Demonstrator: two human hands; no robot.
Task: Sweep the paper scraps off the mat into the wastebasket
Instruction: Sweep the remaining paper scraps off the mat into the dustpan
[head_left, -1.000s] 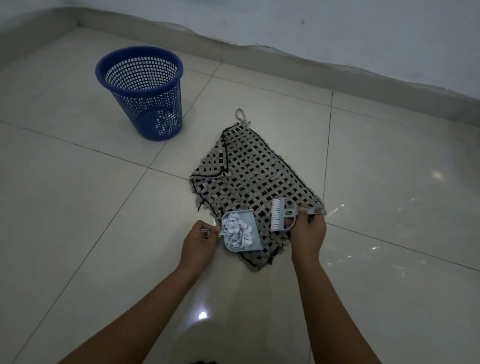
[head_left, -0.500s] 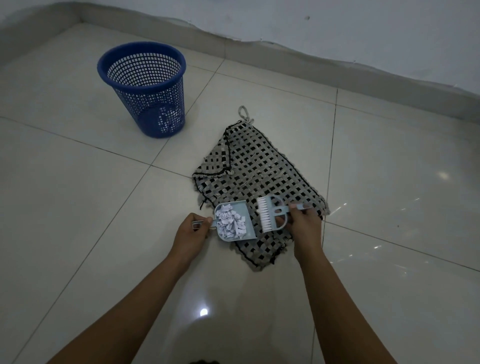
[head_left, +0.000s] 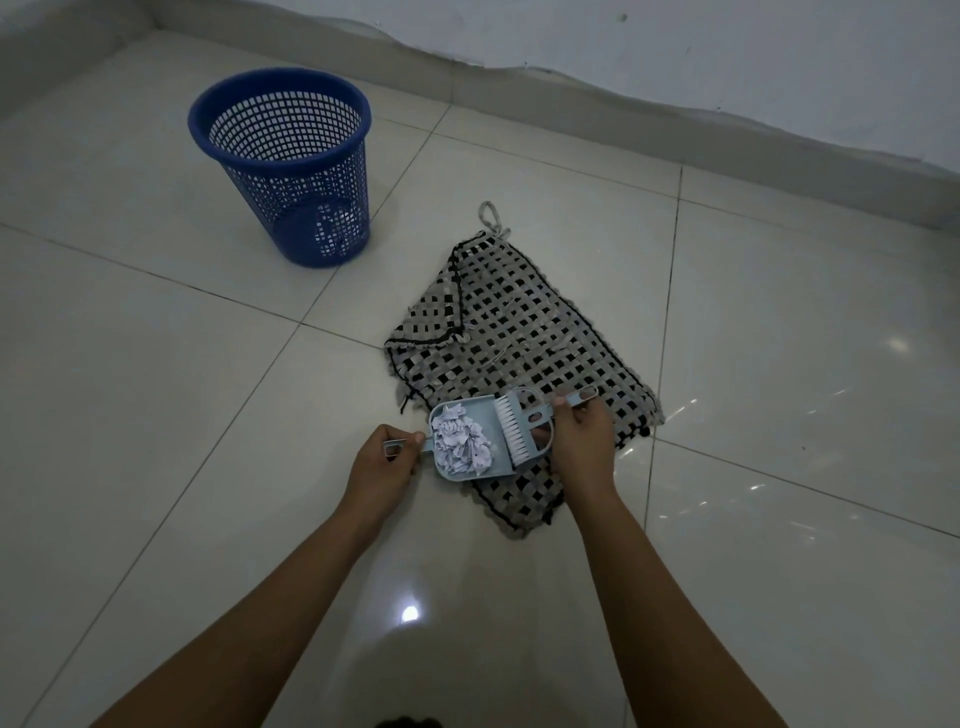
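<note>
A woven black-and-grey mat lies on the tiled floor. My left hand grips the handle of a small pale-blue dustpan at the mat's near left edge. White paper scraps are heaped inside the pan. My right hand holds a pale-blue hand brush, its white bristles resting against the pan's open side. A blue mesh wastebasket stands upright on the floor, far left of the mat, with a few scraps at its bottom.
Glossy cream floor tiles surround the mat. A grey skirting and white wall run along the back. A cord loop sticks out at the mat's far corner.
The brush has moved left until its bristles meet the dustpan's open side, and the scraps are pushed into a tighter heap. The dustpan stays at the mat's edge.
</note>
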